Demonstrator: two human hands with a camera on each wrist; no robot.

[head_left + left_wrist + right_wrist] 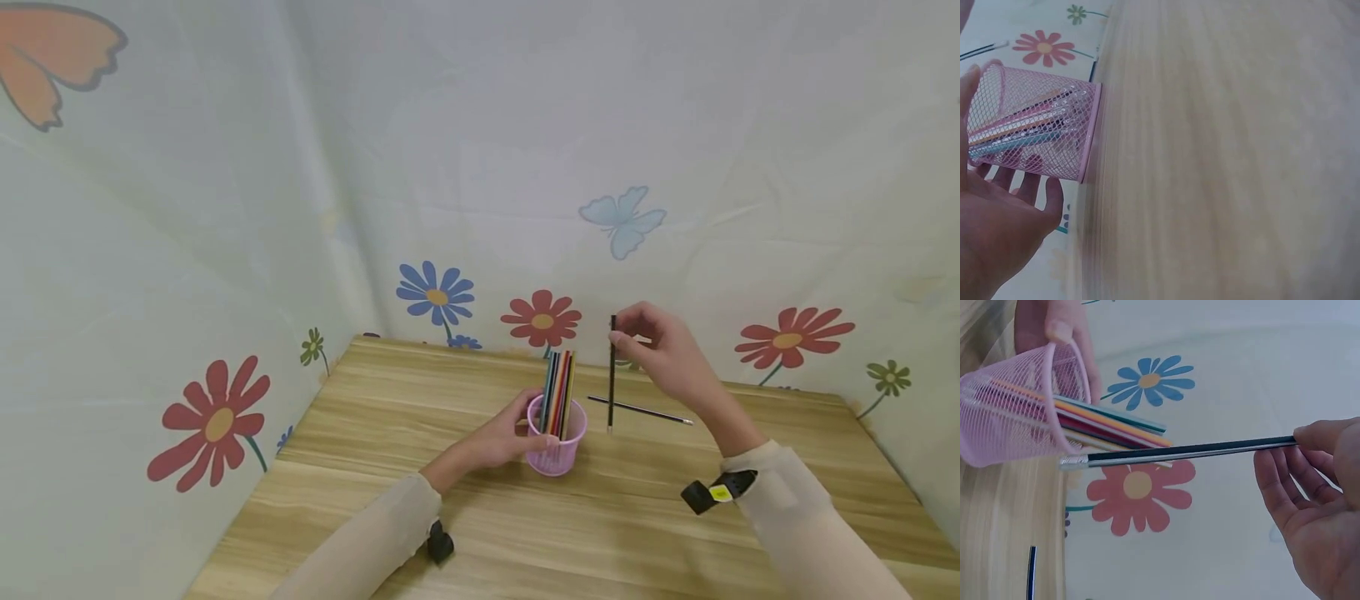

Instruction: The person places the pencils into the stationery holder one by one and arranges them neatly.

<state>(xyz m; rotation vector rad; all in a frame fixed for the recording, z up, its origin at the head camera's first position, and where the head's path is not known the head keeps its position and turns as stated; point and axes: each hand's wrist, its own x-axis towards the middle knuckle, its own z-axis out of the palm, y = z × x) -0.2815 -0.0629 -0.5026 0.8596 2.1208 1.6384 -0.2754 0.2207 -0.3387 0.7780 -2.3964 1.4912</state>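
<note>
A pink mesh pencil cup (551, 462) stands on the table with several coloured pencils (558, 387) leaning inside it. My left hand (498, 437) holds the cup from its left side, fingers behind and thumb in front; the left wrist view shows the fingers around the mesh (1029, 119). To the right of the cup, my right hand (667, 350) pinches a black pencil (612, 375) near its upper end. That pencil hangs nearly upright, its silvery end (1074, 462) pointing down. Behind it, another dark pencil (648, 410) lies on the table.
The wood-grain table (480, 533) meets a pale wall sheet (480, 167) printed with flowers and butterflies at the back and left. A dark strap with a small camera (708, 495) sits on the right wrist, and another small black camera (440, 546) on the left.
</note>
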